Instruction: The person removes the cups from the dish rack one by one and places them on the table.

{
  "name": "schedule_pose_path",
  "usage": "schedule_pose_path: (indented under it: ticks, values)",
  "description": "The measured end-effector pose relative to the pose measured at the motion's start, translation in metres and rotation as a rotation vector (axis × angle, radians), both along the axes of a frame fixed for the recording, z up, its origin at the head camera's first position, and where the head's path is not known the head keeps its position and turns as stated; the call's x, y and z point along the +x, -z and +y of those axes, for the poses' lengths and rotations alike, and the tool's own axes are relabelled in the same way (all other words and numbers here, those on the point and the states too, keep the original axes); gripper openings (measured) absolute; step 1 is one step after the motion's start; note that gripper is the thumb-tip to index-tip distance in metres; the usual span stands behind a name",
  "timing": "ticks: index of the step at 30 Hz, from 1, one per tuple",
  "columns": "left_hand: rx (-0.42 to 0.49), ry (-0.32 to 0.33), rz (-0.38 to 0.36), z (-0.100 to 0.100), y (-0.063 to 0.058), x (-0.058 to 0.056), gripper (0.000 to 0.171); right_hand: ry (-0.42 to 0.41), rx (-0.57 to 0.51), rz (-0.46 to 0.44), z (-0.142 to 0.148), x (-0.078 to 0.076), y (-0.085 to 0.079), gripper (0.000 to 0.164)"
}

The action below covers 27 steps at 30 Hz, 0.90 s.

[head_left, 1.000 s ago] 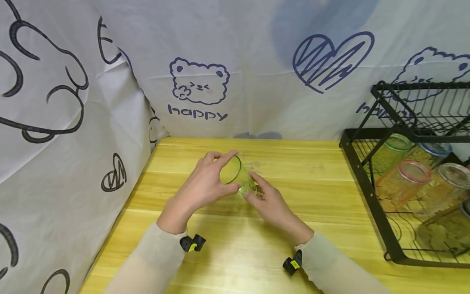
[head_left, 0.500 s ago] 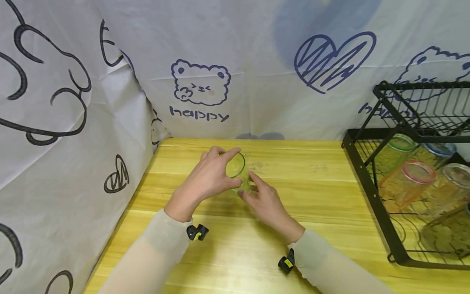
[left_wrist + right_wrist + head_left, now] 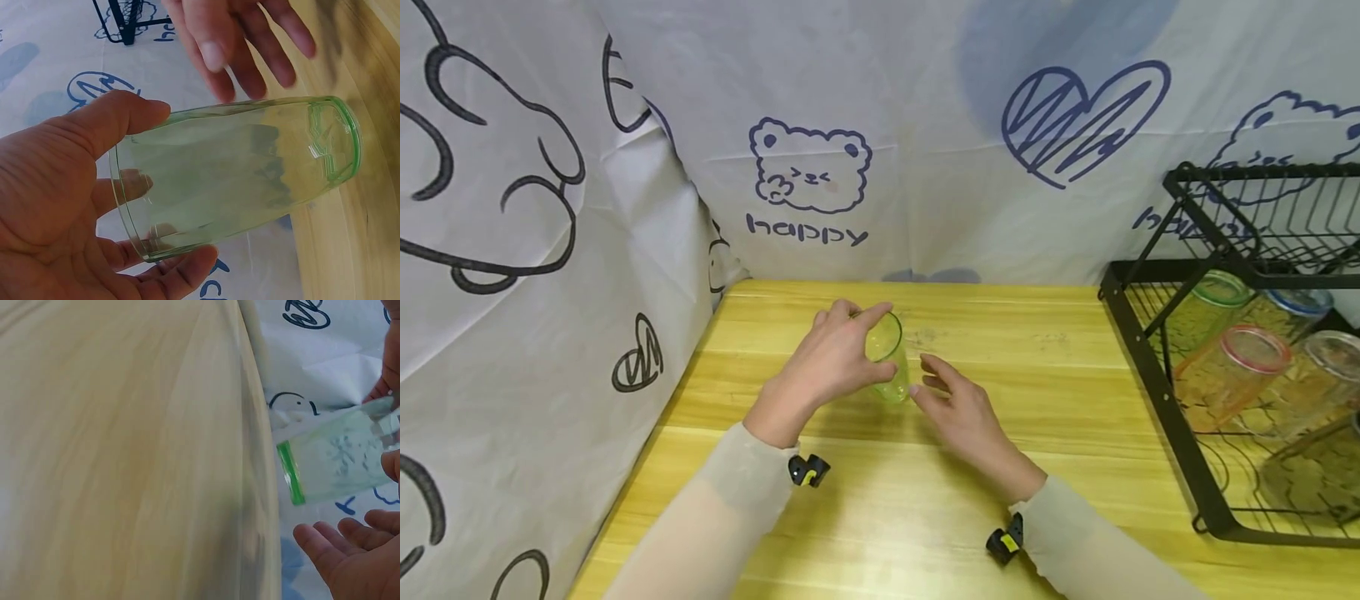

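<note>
In the head view, a clear green drinking glass [image 3: 895, 377] is held over the wooden table, mouth up. My left hand [image 3: 826, 360] grips it near the rim, thumb on one side and fingers on the other; the left wrist view shows this grip on the glass [image 3: 231, 156] closely. Whether its base touches the wood I cannot tell. My right hand [image 3: 967, 417] is just to the right of the glass, fingers slightly bent and holding nothing. A gap separates these fingers from the glass [image 3: 340, 459] in the right wrist view.
A black wire rack [image 3: 1172, 433] stands on the right of the table [image 3: 1037, 350]. Inside it are several glasses, among them a red-rimmed glass [image 3: 1228, 375] and a green-rimmed glass [image 3: 1206, 312]. Printed white cloth [image 3: 940, 192] hangs behind and at the left.
Both hands held the glass earlier. The right hand has let go and moved right, away from it. In the left hand, the glass has turned more upright.
</note>
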State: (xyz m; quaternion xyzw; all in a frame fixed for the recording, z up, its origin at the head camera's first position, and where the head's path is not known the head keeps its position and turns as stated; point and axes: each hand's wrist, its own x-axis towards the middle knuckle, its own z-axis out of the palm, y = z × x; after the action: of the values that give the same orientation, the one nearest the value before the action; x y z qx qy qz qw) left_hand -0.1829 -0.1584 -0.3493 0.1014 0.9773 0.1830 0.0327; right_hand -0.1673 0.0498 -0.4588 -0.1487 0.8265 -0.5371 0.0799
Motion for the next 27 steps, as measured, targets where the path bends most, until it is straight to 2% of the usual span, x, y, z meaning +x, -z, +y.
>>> schedule_pose_path:
  ticks: [6,13,27]
  values:
    - [-0.032,-0.020,-0.004,-0.007,0.004,-0.007,0.088,0.062,0.021,0.064,0.020,0.002,0.001,0.061]
    - [-0.070,-0.043,-0.041,-0.021,0.003,-0.013,0.087,0.138,0.078,0.150,0.048,0.010,0.003,0.054]
    - [-0.084,-0.161,-0.049,-0.066,0.004,-0.018,0.088,0.287,0.216,0.243,0.124,0.031,-0.004,0.052]
